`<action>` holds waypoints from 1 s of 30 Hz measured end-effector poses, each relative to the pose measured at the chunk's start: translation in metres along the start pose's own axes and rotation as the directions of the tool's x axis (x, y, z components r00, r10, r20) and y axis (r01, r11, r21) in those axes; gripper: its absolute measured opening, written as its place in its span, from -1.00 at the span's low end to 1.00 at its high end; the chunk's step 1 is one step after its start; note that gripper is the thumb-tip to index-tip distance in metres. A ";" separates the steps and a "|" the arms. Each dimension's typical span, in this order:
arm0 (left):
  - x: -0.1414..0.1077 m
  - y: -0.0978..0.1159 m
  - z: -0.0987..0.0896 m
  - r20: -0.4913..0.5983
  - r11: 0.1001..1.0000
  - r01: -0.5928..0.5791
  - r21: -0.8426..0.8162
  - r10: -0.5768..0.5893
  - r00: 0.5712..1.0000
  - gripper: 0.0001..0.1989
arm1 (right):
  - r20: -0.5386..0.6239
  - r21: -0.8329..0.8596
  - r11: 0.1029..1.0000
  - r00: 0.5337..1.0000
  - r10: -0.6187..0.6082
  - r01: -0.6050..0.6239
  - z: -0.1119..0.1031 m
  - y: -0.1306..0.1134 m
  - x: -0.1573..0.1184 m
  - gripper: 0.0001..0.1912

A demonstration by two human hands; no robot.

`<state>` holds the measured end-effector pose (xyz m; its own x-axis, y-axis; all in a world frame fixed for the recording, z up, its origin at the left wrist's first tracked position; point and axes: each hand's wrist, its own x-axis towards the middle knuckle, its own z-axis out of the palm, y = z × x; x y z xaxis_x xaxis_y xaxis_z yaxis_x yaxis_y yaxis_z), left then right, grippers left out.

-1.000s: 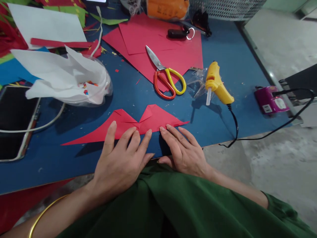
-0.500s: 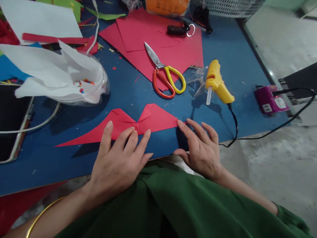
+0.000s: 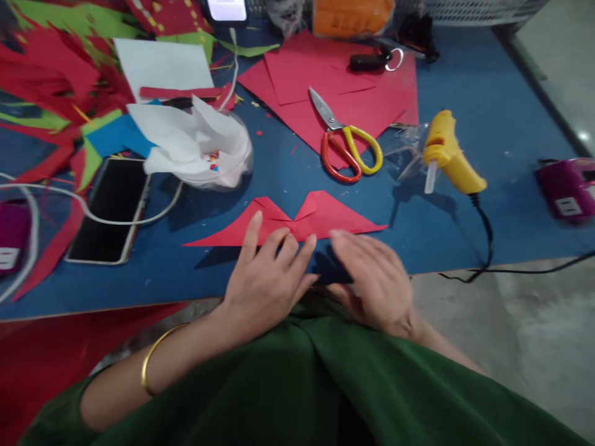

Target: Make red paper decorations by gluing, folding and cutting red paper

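Observation:
A folded piece of red paper (image 3: 320,214), with two peaks and long pointed ends, lies on the blue table near its front edge. The fingertips of my left hand (image 3: 267,272) rest on its lower middle, fingers spread. Just below the paper's right half is my right hand (image 3: 372,279), somewhat blurred, with its fingers stretched out and the thumb apart; nothing shows in it. Beyond the paper lie scissors (image 3: 341,139) with one red and one yellow handle. A yellow glue gun (image 3: 450,152) with a clear glue stick lies to the right.
Red paper sheets (image 3: 288,77) lie behind the scissors, a black key fob (image 3: 369,62) on top. At left are a paper-lined plastic tub (image 3: 237,148), a phone (image 3: 114,214), a white cable (image 3: 116,221) and coloured scraps (image 3: 51,74). A purple box (image 3: 564,186) sits far right.
My right hand has come off the paper's right end and moved in toward my left hand. My left hand stays on the paper. The view has swung left.

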<state>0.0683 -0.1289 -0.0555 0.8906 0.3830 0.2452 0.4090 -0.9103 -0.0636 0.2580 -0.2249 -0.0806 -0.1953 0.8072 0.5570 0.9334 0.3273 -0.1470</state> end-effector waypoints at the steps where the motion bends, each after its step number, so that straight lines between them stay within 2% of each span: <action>1: -0.002 -0.001 0.000 0.002 1.000 0.005 -0.026 -0.005 1.000 -0.62 | 0.044 0.075 0.996 0.998 -0.055 0.051 0.007 -0.006 0.006 -0.45; 3: -0.007 -0.005 -0.001 -0.014 0.996 0.040 -0.085 -0.042 0.999 -0.69 | 0.086 0.139 0.988 0.993 -0.080 0.068 0.019 -0.015 0.014 -0.45; 6: -0.019 -0.014 0.001 -0.087 0.972 0.161 -0.172 -0.178 0.980 -0.72 | 0.083 0.125 0.992 0.996 -0.036 0.025 0.028 -0.021 0.017 -0.45; 9: -0.027 -0.022 0.002 -0.119 0.913 0.318 -0.254 -0.356 0.927 -0.81 | 0.107 0.094 0.995 0.994 -0.028 0.018 0.028 -0.022 0.016 -0.47; 12: -0.028 -0.029 0.002 -0.083 0.852 0.415 -0.318 -0.461 0.883 -0.88 | 0.136 0.049 0.998 0.990 -0.037 0.030 0.026 -0.023 0.016 -0.49; 17: -0.022 -0.038 0.000 -0.056 0.820 0.458 -0.342 -0.505 0.861 -0.83 | 0.181 0.002 1.000 0.983 -0.031 0.031 0.024 -0.027 0.023 -0.46; 30: -0.020 -0.045 0.001 -0.027 0.808 0.467 -0.360 -0.509 0.860 -0.81 | 0.291 -0.134 0.982 0.952 -0.091 0.135 0.023 -0.031 0.034 -0.34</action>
<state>0.0322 -0.0954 -0.0585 0.5526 0.7887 0.2694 0.6746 -0.6130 0.4112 0.2152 -0.1965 -0.0761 -0.3585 0.8820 0.3057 0.9305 0.3641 0.0407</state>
